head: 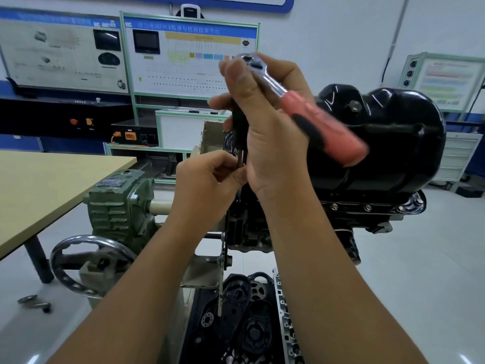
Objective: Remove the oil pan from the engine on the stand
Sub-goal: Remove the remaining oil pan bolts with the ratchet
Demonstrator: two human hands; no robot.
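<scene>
Ratchet (267,74) sits gripped in my right hand (273,132), its pink handle pointing to four o'clock, my left hand (207,185) pinches the extension's tip at six, and the pan (393,143) stays bolted on the engine (341,214) at three.

The blue header strip (172,28) of the white training board (193,74) against the back wall carries a line of Chinese characters with the Latin letters "PACK" among them. Other labels are too blurred to read.

Glossy black oil pan (388,143), pink-and-black ratchet handle (322,127), green gearbox (118,203), tan table (47,185).
</scene>
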